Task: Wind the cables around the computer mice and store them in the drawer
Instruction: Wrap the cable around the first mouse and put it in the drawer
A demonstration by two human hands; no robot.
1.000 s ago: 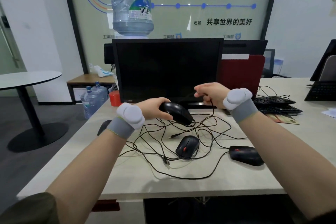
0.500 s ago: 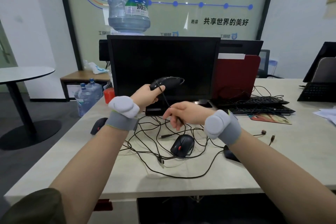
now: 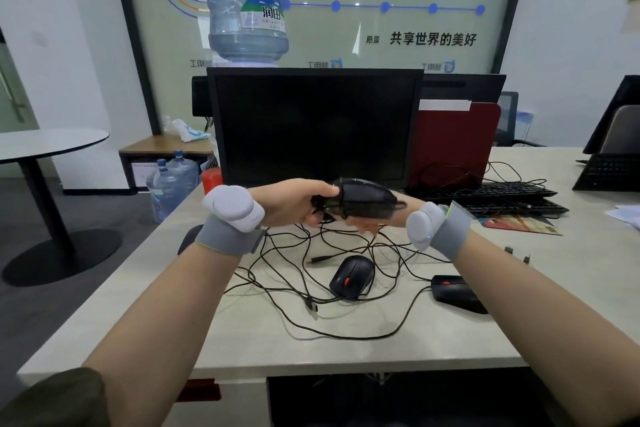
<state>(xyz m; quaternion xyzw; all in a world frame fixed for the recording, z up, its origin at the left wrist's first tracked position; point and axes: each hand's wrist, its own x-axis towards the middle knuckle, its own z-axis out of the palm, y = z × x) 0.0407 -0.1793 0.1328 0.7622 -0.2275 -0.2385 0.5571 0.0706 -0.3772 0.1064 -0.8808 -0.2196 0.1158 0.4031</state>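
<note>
A black mouse (image 3: pixel 367 199) is lifted above the desk in front of the monitor, with a loop of its cable across its body. My left hand (image 3: pixel 294 203) grips its left end. My right hand (image 3: pixel 375 218) is under and behind the mouse, mostly hidden, fingers curled at the cable. A second black mouse (image 3: pixel 351 277) with a red wheel lies on the desk (image 3: pixel 346 347) amid tangled black cables (image 3: pixel 294 274). A third mouse (image 3: pixel 457 293) lies to the right, partly behind my right forearm. A fourth dark mouse (image 3: pixel 187 239) peeks out behind my left wrist.
A black monitor (image 3: pixel 315 128) stands at the desk's back, a red folder (image 3: pixel 457 146) and a black keyboard (image 3: pixel 491 196) to its right. A red cup (image 3: pixel 211 180) is at the left of the monitor. Small plugs (image 3: pixel 517 253) lie at the right. No drawer shows.
The held mouse came down from in front of the monitor to just above the desk. My right hand moved from pulling the cable to under the mouse, and a cable loop lies across it.
</note>
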